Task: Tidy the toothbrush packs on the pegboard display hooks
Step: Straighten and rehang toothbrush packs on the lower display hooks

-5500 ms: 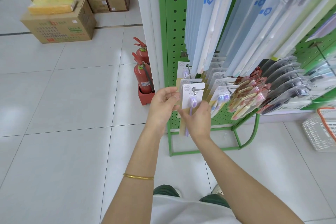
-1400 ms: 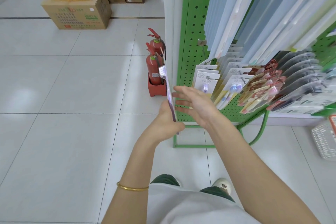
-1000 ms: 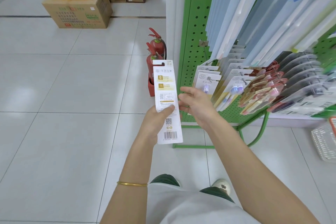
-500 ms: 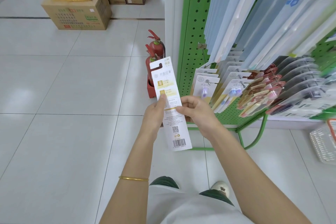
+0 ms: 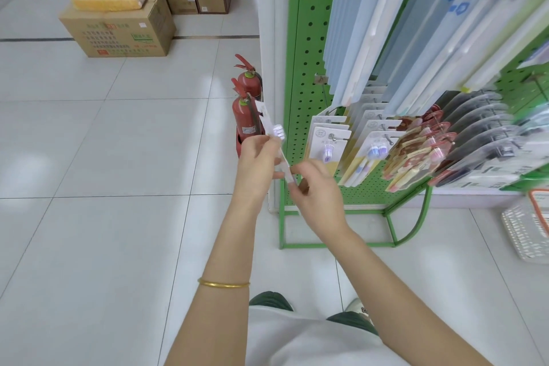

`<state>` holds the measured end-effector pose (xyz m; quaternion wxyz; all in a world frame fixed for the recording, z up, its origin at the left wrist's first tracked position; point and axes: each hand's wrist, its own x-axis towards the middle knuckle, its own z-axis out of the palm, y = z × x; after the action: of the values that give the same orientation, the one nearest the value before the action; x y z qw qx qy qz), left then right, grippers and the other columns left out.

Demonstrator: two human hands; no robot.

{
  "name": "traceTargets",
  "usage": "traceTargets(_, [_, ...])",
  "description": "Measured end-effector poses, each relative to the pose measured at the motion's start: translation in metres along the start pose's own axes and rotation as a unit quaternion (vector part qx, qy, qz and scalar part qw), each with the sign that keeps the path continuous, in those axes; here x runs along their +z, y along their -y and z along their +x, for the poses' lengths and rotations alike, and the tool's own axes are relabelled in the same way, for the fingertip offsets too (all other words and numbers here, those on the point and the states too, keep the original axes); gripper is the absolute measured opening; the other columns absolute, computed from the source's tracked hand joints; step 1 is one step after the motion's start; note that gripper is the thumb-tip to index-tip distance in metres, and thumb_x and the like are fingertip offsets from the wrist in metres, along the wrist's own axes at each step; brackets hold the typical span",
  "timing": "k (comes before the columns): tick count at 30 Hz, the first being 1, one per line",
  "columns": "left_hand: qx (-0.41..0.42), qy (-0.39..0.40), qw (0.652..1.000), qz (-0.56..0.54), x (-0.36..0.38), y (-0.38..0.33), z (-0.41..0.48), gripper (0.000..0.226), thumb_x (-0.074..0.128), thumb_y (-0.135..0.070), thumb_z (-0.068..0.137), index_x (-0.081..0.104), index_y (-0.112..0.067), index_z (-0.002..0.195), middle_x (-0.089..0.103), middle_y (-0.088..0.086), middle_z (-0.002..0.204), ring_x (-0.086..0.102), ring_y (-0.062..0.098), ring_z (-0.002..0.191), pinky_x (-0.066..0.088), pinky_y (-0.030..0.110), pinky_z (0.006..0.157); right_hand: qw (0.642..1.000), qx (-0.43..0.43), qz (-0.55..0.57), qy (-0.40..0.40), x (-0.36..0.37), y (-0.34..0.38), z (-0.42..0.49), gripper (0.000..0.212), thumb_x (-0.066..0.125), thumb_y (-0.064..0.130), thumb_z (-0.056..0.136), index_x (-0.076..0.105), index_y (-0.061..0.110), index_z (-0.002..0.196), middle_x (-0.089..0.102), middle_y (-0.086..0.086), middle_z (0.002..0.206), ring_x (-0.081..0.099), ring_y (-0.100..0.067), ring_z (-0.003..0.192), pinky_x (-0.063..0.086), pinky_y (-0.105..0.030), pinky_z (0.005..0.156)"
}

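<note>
I hold one white toothbrush pack point(image 5: 271, 131) edge-on in front of the green pegboard rack point(image 5: 306, 47); its purple brush head faces right. My left hand point(image 5: 257, 162) grips the pack at its middle. My right hand point(image 5: 318, 187) pinches its lower end. More packs of the same kind point(image 5: 328, 140) hang on the lower-left hooks, just right of my hands. Long pale-blue packs point(image 5: 356, 24) hang above them, with red and dark packs point(image 5: 416, 151) further right.
Two red fire extinguishers point(image 5: 245, 110) stand on the floor by the rack's left post, right behind the held pack. Cardboard boxes point(image 5: 118, 30) are stacked far left. A white basket point(image 5: 525, 229) sits on the floor at the right edge.
The pack came off the hook into my left hand. Its printed back faced me half a second ago; now it is turned edge-on, and my right hand has shifted to its lower end.
</note>
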<state>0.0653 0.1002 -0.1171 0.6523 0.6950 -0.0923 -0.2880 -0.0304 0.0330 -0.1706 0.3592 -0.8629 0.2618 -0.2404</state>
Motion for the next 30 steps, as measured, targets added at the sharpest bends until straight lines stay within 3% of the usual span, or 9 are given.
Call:
traceTargets(2, [0.001, 0.006, 1.0, 0.0, -0.001, 0.0, 0.001, 0.026, 0.055, -0.03, 0.094, 0.053, -0.009, 0.11, 0.061, 0.007, 0.106, 0.063, 0.018, 0.093, 0.057, 0.03, 0.07, 0.998, -0.045, -0.038, -0.017, 0.002, -0.001, -0.001, 0.016, 0.062, 0.002, 0.078, 0.06, 0.011, 0.091, 0.058, 0.004, 0.104, 0.055, -0.017, 0.072, 0.046, -0.034, 0.052])
traceTargets(4, [0.022, -0.005, 0.999, 0.032, 0.0, 0.001, 0.003, 0.033, 0.058, -0.028, 0.093, 0.054, -0.001, 0.111, 0.059, 0.004, 0.091, 0.061, 0.013, 0.081, 0.056, 0.024, 0.064, 0.993, -0.087, -0.078, -0.03, 0.003, 0.002, 0.0, 0.018, 0.064, 0.0, 0.076, 0.06, 0.01, 0.091, 0.062, 0.002, 0.106, 0.059, -0.021, 0.077, 0.046, -0.031, 0.048])
traceTargets(6, [0.035, -0.026, 0.998, 0.048, 0.0, 0.0, 0.003, 0.023, 0.058, -0.021, 0.093, 0.055, -0.002, 0.105, 0.057, 0.001, 0.08, 0.061, 0.013, 0.075, 0.056, 0.022, 0.06, 0.987, -0.114, -0.109, -0.035, 0.005, 0.004, 0.0, 0.021, 0.068, -0.001, 0.073, 0.06, 0.01, 0.089, 0.063, 0.0, 0.102, 0.059, -0.023, 0.08, 0.044, -0.029, 0.045])
traceTargets(8, [0.034, -0.031, 0.998, 0.043, -0.002, 0.0, 0.003, 0.016, 0.055, -0.015, 0.094, 0.056, -0.003, 0.104, 0.064, 0.009, 0.085, 0.065, 0.023, 0.08, 0.059, 0.03, 0.065, 0.987, -0.113, -0.115, -0.027, 0.006, 0.005, 0.0, 0.024, 0.07, 0.0, 0.071, 0.06, 0.009, 0.09, 0.062, -0.001, 0.105, 0.06, -0.026, 0.084, 0.044, -0.028, 0.047])
traceTargets(11, [0.031, -0.022, 0.999, 0.036, -0.006, 0.0, 0.003, 0.02, 0.051, -0.013, 0.095, 0.058, -0.003, 0.111, 0.068, 0.02, 0.1, 0.067, 0.032, 0.088, 0.058, 0.04, 0.074, 0.99, -0.091, -0.109, -0.009, 0.007, 0.003, -0.001, 0.028, 0.071, 0.005, 0.073, 0.059, 0.009, 0.098, 0.059, -0.002, 0.113, 0.059, -0.028, 0.092, 0.046, -0.031, 0.054])
traceTargets(15, [0.037, -0.009, 0.999, 0.025, -0.007, -0.001, 0.002, 0.019, 0.048, -0.01, 0.096, 0.059, -0.002, 0.11, 0.068, 0.022, 0.099, 0.065, 0.022, 0.079, 0.057, 0.039, 0.073, 0.993, -0.073, -0.091, 0.005, 0.008, 0.002, 0.0, 0.029, 0.072, 0.009, 0.075, 0.058, 0.01, 0.1, 0.055, 0.0, 0.116, 0.056, -0.022, 0.095, 0.043, -0.029, 0.058])
traceTargets(19, [0.028, -0.013, 0.999, 0.035, -0.009, 0.0, 0.003, 0.016, 0.051, -0.014, 0.094, 0.063, -0.007, 0.102, 0.067, 0.022, 0.103, 0.064, 0.03, 0.085, 0.051, 0.051, 0.086, 0.999, -0.039, -0.029, 0.007, 0.006, 0.003, -0.001, 0.021, 0.066, 0.019, 0.085, 0.057, 0.013, 0.103, 0.051, 0.007, 0.104, 0.052, -0.013, 0.082, 0.045, -0.034, 0.061])
traceTargets(22, [0.02, 0.011, 0.998, 0.061, -0.01, 0.001, 0.001, 0.016, 0.052, -0.016, 0.095, 0.064, -0.01, 0.106, 0.07, 0.012, 0.101, 0.066, 0.03, 0.093, 0.052, 0.048, 0.09, 0.999, 0.032, 0.017, -0.03, 0.001, 0.004, -0.005, 0.026, 0.063, 0.024, 0.088, 0.052, 0.014, 0.108, 0.048, 0.011, 0.101, 0.053, -0.012, 0.075, 0.043, -0.033, 0.065])
traceTargets(30, [0.025, 0.129, 0.986, 0.099, 0.01, 0.01, -0.005, 0.015, 0.058, -0.013, 0.093, 0.068, -0.004, 0.099, 0.066, 0.008, 0.087, 0.053, 0.017, 0.073, 0.043, 0.033, 0.069, 0.99, 0.111, -0.047, -0.075, -0.01, -0.006, -0.013, 0.073, 0.074, 0.05, 0.071, 0.045, 0.016, 0.129, 0.054, 0.004, 0.114, 0.052, -0.019, 0.103, 0.044, -0.032, 0.074])
